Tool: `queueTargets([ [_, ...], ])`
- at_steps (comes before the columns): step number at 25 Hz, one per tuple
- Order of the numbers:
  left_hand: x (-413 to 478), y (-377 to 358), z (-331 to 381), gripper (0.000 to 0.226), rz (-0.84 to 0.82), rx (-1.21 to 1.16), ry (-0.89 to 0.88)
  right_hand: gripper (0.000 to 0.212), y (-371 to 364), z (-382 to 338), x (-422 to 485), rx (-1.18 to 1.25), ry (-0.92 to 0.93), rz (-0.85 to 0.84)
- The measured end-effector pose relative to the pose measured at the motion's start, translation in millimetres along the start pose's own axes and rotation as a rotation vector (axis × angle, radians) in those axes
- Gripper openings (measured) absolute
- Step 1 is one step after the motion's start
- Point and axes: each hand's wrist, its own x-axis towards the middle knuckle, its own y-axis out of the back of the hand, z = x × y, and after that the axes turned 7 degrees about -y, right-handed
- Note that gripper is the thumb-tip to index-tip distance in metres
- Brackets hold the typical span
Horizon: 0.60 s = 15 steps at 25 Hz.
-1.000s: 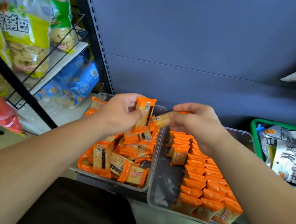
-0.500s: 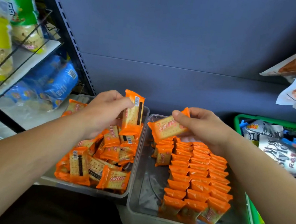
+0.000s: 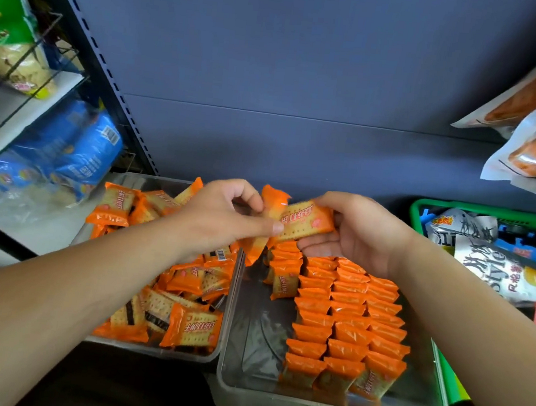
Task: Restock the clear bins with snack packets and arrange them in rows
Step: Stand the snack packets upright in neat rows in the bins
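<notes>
My left hand pinches crinkly orange packet. My right hand pinches flat cracker packet. Under right hand: clear bin, shiny rows.

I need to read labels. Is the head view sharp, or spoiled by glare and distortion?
Head view: the packet in the right hand is sharp, print legible; soft glare on the rowed packets; wide-angle tilts the shelf post; bags at left edge blur.
</notes>
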Motion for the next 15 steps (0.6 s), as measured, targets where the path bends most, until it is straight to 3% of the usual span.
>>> queueTargets([
  [3, -2.5, -14.4, 5.2, 0.044, -0.031, 0.132, -0.053, 0.037, 1.6, 2.3, 2.4, -0.011, 0.024, 0.004],
  [10, 0.7, -11.2, 5.8, 0.076, 0.048, 0.066, -0.058, 0.038, 7.6, 4.2, 7.7, -0.003, 0.043, 0.047],
  [15, 1.0, -8.7, 6.7, 0.052, 0.051, 0.169, -0.096, 0.032, 7.1, 5.8, 9.7, -0.046, 0.068, 0.106],
])
